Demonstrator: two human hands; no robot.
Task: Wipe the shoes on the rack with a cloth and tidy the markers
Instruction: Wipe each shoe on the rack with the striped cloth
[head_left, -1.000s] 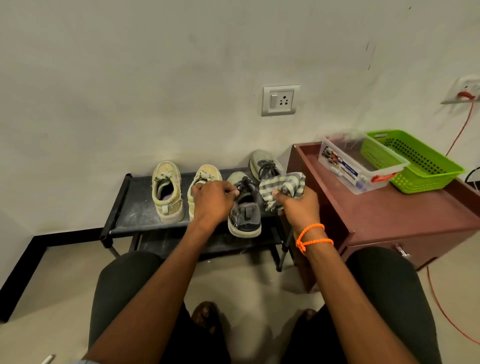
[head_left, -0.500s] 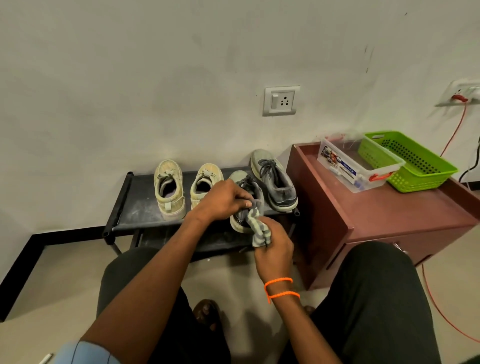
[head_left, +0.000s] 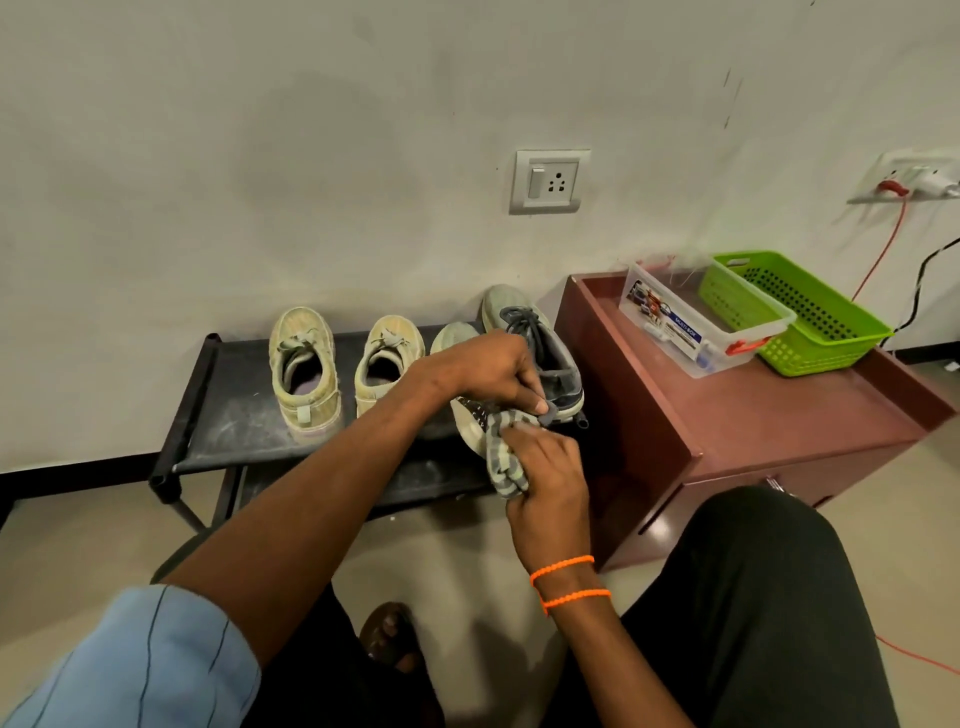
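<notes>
While the left hand (head_left: 483, 366) grips a grey shoe (head_left: 467, 415), the right hand (head_left: 545, 483) clenches the striped cloth (head_left: 501, 457).

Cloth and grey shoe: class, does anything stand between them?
Nothing visible does. The right hand presses the cloth against the heel of the grey shoe, which the left hand steadies on the rack.

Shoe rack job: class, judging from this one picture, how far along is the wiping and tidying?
Done: nothing can be confirmed; the two beige shoes still look dusty. In hand: the left hand tilts a grey shoe while the right hand presses the striped cloth against it. Left: the other grey shoe, and the markers, none clearly visible.
</notes>
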